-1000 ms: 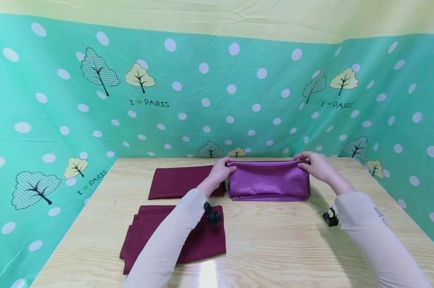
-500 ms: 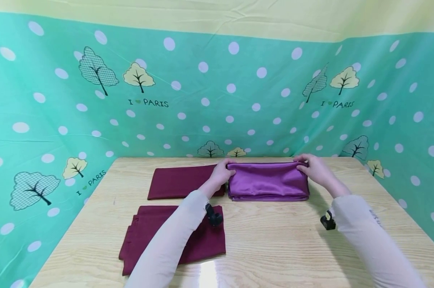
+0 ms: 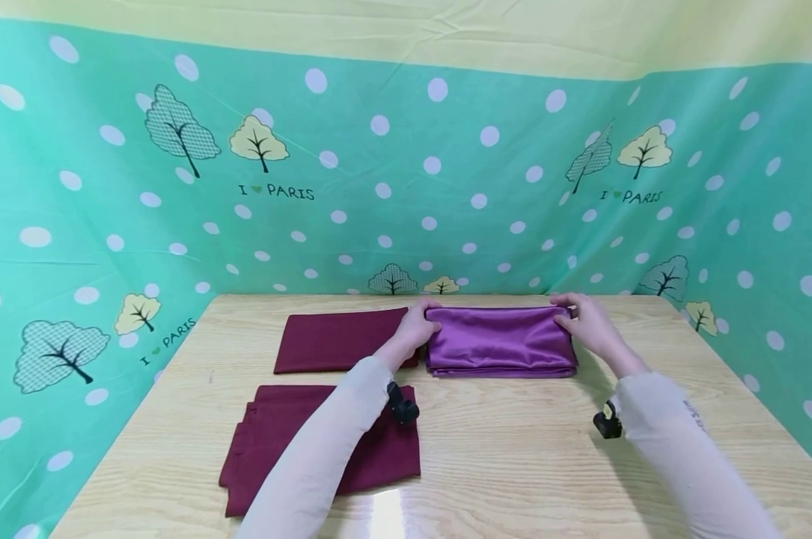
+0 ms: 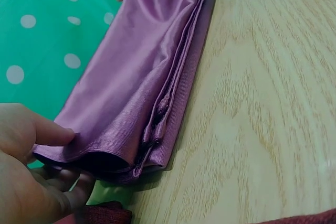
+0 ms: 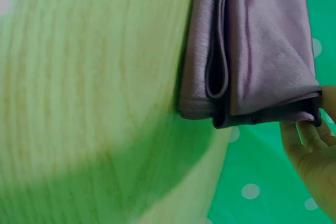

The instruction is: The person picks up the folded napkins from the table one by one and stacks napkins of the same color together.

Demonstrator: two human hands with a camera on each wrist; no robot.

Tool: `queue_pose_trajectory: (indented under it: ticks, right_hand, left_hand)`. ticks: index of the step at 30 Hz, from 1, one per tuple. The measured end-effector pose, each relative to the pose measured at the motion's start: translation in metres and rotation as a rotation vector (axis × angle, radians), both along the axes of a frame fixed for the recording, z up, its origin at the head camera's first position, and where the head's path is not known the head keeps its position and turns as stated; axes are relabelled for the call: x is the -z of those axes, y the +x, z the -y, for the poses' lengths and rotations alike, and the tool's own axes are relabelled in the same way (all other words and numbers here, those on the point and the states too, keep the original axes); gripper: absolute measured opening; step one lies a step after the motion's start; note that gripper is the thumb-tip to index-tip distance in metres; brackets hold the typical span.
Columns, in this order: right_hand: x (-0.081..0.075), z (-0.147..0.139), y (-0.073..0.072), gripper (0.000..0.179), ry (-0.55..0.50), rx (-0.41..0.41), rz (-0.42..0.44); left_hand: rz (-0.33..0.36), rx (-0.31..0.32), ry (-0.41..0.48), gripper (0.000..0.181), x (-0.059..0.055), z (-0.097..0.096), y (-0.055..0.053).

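Observation:
A folded purple satin cloth (image 3: 503, 340) lies in several layers toward the back of the table, right of the middle. My left hand (image 3: 414, 329) pinches its far left corner. In the left wrist view the thumb is on top of the satin and the other fingers are underneath. At the far right corner my right hand (image 3: 590, 326) pinches the same cloth; the right wrist view has its fingers (image 5: 307, 137) beneath the edge. Loops of the folded layers show at the cloth's ends in both wrist views.
A folded maroon cloth (image 3: 338, 340) lies left of the purple one, partly behind my left hand. Nearer to me is a second maroon cloth (image 3: 278, 427), loosely folded, partly under my left forearm. A polka-dot curtain (image 3: 352, 187) hangs behind the wooden table (image 3: 500, 449).
Both hands have come slightly lower and nearer with the purple cloth's far edge, which now lies a little flatter. The right forearm has shifted slightly left. The maroon cloths are still.

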State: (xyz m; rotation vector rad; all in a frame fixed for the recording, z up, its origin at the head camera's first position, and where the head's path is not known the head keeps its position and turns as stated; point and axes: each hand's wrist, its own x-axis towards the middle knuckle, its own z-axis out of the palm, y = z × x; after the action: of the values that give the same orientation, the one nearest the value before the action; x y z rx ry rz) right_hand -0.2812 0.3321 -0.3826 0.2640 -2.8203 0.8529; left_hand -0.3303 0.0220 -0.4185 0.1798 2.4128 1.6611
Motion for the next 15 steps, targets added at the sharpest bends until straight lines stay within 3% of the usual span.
queue_pose_trajectory:
  ticks: [15]
  right_hand:
    - [0.017, 0.005, 0.000, 0.045, -0.123, 0.050, 0.050]
  left_hand:
    - [0.014, -0.007, -0.047, 0.041, 0.008, -0.006, -0.004]
